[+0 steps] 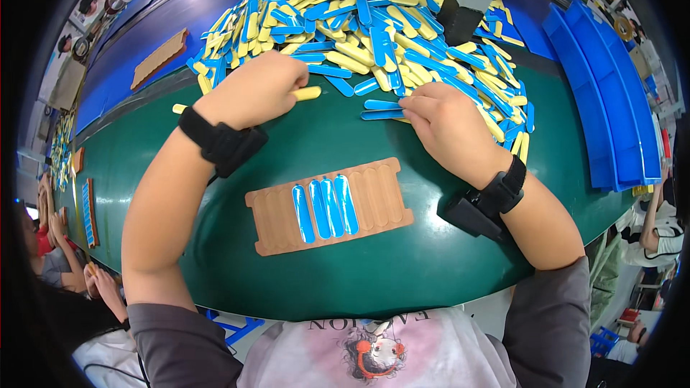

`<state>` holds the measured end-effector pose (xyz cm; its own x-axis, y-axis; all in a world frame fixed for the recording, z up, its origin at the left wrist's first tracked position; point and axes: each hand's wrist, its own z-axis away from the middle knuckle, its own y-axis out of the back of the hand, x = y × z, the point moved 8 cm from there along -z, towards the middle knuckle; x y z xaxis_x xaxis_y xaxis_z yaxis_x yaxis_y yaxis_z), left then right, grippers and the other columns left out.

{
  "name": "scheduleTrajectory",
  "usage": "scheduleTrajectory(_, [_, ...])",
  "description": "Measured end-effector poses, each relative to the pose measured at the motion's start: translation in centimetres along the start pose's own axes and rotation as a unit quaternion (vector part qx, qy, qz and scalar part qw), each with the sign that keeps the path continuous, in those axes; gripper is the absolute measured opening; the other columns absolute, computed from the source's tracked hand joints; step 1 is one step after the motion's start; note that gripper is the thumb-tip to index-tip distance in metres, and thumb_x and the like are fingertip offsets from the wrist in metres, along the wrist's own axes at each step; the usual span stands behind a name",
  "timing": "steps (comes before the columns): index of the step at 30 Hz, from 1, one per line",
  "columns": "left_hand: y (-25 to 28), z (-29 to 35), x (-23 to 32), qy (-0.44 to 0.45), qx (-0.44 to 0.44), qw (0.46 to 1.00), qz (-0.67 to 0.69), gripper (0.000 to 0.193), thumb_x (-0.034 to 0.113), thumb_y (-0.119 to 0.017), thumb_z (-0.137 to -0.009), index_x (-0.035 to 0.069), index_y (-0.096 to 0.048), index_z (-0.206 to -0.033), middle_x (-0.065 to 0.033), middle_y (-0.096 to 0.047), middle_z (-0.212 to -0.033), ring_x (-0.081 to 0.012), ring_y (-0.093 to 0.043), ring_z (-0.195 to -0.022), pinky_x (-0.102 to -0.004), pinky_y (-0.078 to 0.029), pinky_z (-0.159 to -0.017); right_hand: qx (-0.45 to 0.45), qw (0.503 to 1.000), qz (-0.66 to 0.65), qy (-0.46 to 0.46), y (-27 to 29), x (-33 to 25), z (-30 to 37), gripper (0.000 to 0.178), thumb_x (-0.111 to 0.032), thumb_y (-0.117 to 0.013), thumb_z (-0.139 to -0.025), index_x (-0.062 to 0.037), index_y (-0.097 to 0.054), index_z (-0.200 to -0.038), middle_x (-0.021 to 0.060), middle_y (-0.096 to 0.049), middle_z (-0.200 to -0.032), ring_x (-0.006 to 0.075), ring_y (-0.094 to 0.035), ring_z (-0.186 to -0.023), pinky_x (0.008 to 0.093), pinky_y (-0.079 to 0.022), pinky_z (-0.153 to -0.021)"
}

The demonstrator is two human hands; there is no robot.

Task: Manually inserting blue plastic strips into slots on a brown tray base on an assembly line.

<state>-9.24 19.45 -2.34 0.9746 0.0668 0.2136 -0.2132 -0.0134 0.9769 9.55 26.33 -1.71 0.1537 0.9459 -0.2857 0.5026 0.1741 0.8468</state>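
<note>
Left hand: the left hand is curled, knuckles up, at the near left edge of the pile; its fingers are closed on a yellow strip, whose rounded end sticks out to the right. The fingertips are partly hidden.
Right hand: the right hand has thumb and forefinger brought together at the right ends of two blue strips, which lie one just beyond the other and point left.
Grooved cardboard: a brown cardboard tray lies on the green table, nearer the body than both hands, slightly tilted, its right end farther away.
Slots filled: four shiny blue pieces sit side by side around the middle of the tray; a narrow gap parts the leftmost from the other three. Bare grooves show at both ends.
Pile: a large heap of blue and yellow strips spreads over the far side, beyond the hands.
Wrists: each wears a black band with a dark box.
Right side: a blue divided bin stands near the table's edge.
Far left: another cardboard piece lies beyond the left hand.
</note>
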Motion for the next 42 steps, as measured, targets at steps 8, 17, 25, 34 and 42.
scheduleTrajectory(8, [2.3, 6.6, 2.7, -0.046, 0.072, 0.996, 0.026, 0.01, -0.003, -0.062, -0.07, 0.002, -0.059, -0.079, -0.0112, -0.057, -0.074, -0.0291, -0.056, -0.072, -0.0361, -0.046, -0.064, -0.028, 0.956, -0.237, -0.173, 1.9, -0.8, 0.7, 0.011, -0.004, -0.064, -0.082, -0.0021, -0.069, -0.092, 0.0128, -0.063, -0.077, 0.0272, -0.061, -0.069, 0.0353, -0.049, -0.062])
scheduleTrajectory(17, [2.9, 15.0, 10.7, -0.214, 0.14, 0.966, -0.045, 0.014, 0.006, -0.065, -0.068, 0.002, -0.059, -0.08, -0.0095, -0.061, -0.089, -0.0268, -0.061, -0.083, -0.0368, -0.05, -0.072, -0.028, 0.964, -0.259, -0.056, 2.2, -5.2, 1.4, 0.016, -0.004, -0.068, -0.078, -0.0009, -0.065, -0.093, 0.013, -0.062, -0.08, 0.0275, -0.062, -0.069, 0.0354, -0.05, -0.062])
scheduleTrajectory(25, [0.5, 16.4, 11.2, -0.225, 0.13, 0.958, -0.121, 0.018, 0.01, -0.067, -0.07, 0.001, -0.061, -0.085, -0.0107, -0.064, -0.096, -0.0268, -0.064, -0.094, -0.0366, -0.053, -0.078, -0.036, 0.977, -0.157, 0.138, 1.9, -10.9, 5.4, 0.024, -0.002, -0.074, -0.071, 0.0002, -0.063, -0.093, 0.0109, -0.062, -0.08, 0.0277, -0.061, -0.072, 0.0364, -0.05, -0.065])
scheduleTrajectory(34, [0.7, 15.4, 10.5, -0.213, 0.103, 0.97, -0.058, 0.019, 0.006, -0.065, -0.072, -0.001, -0.065, -0.09, -0.0108, -0.067, -0.096, -0.0258, -0.064, -0.095, -0.0379, -0.052, -0.08, 0.008, 0.977, -0.17, 0.126, 2.8, -9.5, 5.4, 0.022, -0.001, -0.074, -0.071, -0.0006, -0.064, -0.09, 0.0086, -0.058, -0.078, 0.0252, -0.057, -0.069, 0.0342, -0.048, -0.061])
scheduleTrajectory(42, [0.5, 15.2, 10.1, -0.18, 0.099, 0.979, -0.018, 0.018, 0.003, -0.064, -0.071, -0.001, -0.064, -0.089, -0.0111, -0.064, -0.098, -0.0269, -0.063, -0.091, -0.0371, -0.051, -0.08, -0.003, 0.98, -0.169, 0.102, 1.5, -8.3, 6.8, 0.022, -0.001, -0.073, -0.071, -0.0002, -0.064, -0.091, 0.0073, -0.056, -0.077, 0.0243, -0.056, -0.068, 0.034, -0.048, -0.06])
